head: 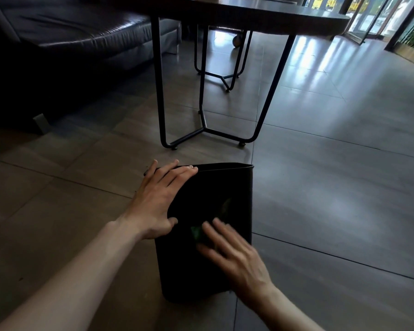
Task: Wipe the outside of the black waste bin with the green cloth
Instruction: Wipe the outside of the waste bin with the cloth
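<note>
The black waste bin (225,187) lies on its side on the tiled floor, its open mouth pointing away from me. My left hand (158,199) rests flat on the bin's upper left edge, fingers spread toward the rim. My right hand (232,254) presses the green cloth (197,232) against the bin's upward-facing side; only a small green corner shows past the fingers, and the hand is blurred.
A dark round table (249,13) on thin black metal legs (206,130) stands just beyond the bin. A dark leather sofa (69,37) fills the far left. Open tiled floor (344,163) stretches to the right, toward glass doors (368,20).
</note>
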A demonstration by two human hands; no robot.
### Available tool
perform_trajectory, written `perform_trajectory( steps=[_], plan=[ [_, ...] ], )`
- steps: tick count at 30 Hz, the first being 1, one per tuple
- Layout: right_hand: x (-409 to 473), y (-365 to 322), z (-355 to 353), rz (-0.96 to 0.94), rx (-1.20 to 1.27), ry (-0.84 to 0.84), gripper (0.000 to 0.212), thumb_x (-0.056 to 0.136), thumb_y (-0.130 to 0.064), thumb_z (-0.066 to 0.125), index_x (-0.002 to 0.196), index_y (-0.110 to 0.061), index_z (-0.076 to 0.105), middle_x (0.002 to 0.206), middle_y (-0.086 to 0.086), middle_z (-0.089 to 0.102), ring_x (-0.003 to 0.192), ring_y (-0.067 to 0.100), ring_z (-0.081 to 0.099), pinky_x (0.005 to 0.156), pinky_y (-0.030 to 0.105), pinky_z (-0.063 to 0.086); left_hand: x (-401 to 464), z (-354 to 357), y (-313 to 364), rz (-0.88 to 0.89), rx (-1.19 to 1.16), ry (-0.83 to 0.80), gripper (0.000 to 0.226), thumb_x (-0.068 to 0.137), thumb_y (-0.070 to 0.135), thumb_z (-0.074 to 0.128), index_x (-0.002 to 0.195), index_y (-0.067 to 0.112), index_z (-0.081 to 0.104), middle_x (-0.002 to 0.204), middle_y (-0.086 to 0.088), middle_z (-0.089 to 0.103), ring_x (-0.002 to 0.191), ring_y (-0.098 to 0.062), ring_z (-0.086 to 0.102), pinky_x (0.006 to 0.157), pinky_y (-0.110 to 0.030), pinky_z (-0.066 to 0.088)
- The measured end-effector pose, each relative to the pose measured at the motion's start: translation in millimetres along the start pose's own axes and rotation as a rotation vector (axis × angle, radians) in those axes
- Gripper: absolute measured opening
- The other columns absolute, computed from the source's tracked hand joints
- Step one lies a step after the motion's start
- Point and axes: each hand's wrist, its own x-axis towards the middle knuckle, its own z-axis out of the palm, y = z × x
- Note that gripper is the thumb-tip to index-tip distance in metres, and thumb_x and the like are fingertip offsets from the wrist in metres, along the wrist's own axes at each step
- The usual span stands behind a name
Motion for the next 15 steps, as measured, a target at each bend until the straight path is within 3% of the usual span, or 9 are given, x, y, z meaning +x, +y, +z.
perform_trajectory(
  steps=[3,6,10,13,15],
  plan=[
    [24.2,27.3,-16.8,0.218,-0.003,0.145,0.038,0.1,-0.021,0.057,0.137,-0.023,0.062,0.159,0.013,0.043,0.15,0.035,0.035,0.117,0.059,0.037,1.8,0.0,-0.4,-0.007,0.001,-0.004,0.118,0.056,0.032,0.078,0.158,0.03,0.018,0.16,0.014,0.028,0.154,-0.016,0.012,0.125,-0.046,-0.004],
    [50.8,39.2,-25.0,0.334,0.016,0.192,0.05,0.098,-0.017,0.059,0.148,-0.021,0.053,0.165,0.014,0.032,0.155,0.035,0.022,0.121,0.062,0.029,2.5,0.5,-0.4,-0.011,-0.009,-0.006,0.117,0.058,0.029,0.077,0.158,0.032,0.018,0.16,0.015,0.028,0.154,-0.015,0.012,0.126,-0.047,-0.003],
    [50.3,16.8,-12.0,0.21,0.002,0.065,0.072,0.089,-0.022,0.055,0.158,-0.019,0.035,0.171,0.014,0.009,0.158,0.039,0.005,0.122,0.062,0.025,1.5,2.2,0.2,-0.013,-0.004,0.013,0.114,0.057,0.027,0.074,0.158,0.031,0.02,0.159,0.014,0.03,0.154,-0.015,0.013,0.126,-0.048,-0.002],
    [28.5,3.8,-2.1,0.069,-0.015,-0.065,0.072,0.091,-0.038,0.057,0.158,-0.021,0.036,0.172,0.01,0.007,0.158,0.037,0.005,0.122,0.061,0.026,1.9,4.2,-0.9,-0.011,0.005,0.019,0.115,0.055,0.027,0.073,0.157,0.031,0.02,0.159,0.014,0.03,0.154,-0.015,0.013,0.126,-0.046,-0.003],
    [13.1,2.0,0.0,-0.027,-0.066,-0.132,0.07,0.094,-0.039,0.056,0.158,-0.022,0.033,0.172,0.009,0.007,0.158,0.036,0.006,0.122,0.059,0.027,2.4,4.8,-1.4,-0.009,0.008,0.016,0.118,0.053,0.03,0.075,0.157,0.032,0.019,0.159,0.014,0.029,0.154,-0.015,0.013,0.125,-0.045,-0.003]
  ],
)
